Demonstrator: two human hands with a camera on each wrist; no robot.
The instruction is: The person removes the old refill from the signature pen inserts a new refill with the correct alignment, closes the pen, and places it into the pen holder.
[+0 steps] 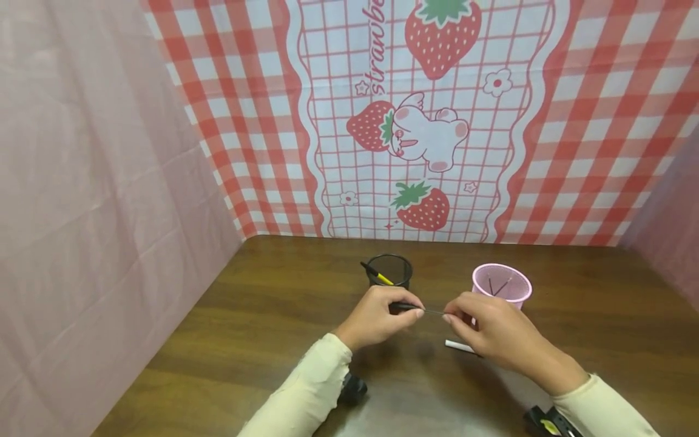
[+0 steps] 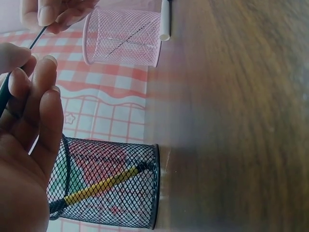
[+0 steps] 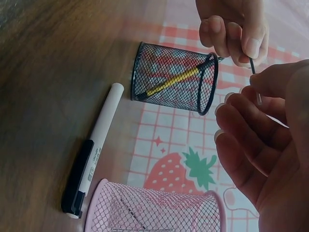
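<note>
Backdrop: red-and-white checked cloth (image 1: 262, 121) printed with strawberries closed the far side; pale pink fabric (image 1: 98, 152) hung at the left.
Surface: brown wood-grain tabletop (image 1: 246, 315), its near edge cut off.
Left hand (image 1: 379, 318): pinched the thicker black handle of a thin dark rod (image 1: 434, 312); the fingers partly hid that handle.
Right hand (image 1: 499, 334): pinched the rod's thin end between thumb and fingers; its pale tip showed only in the right wrist view.
Rod's place: above the tabletop, bridging the gap between both hands.
Far centre container: round black wire-mesh cup (image 2: 133, 208), its lower part covered by the left hand in the head view; inside leaned a yellow pen with black ends (image 1: 384, 278), one end above the rim.
Far right container: round pink mesh cup (image 1: 527, 293), partly behind the right hand and cut off in the right wrist view; two thin dark sticks (image 1: 502, 287) stood inside, too fine to identify.
Lying loose: white-and-black pen-shaped object (image 3: 94, 150) beside the pink cup, its black part mostly hidden in the head view; its lettering was unreadable.
Near side: cream sleeves (image 1: 306, 382), cut off by the frame.
</note>
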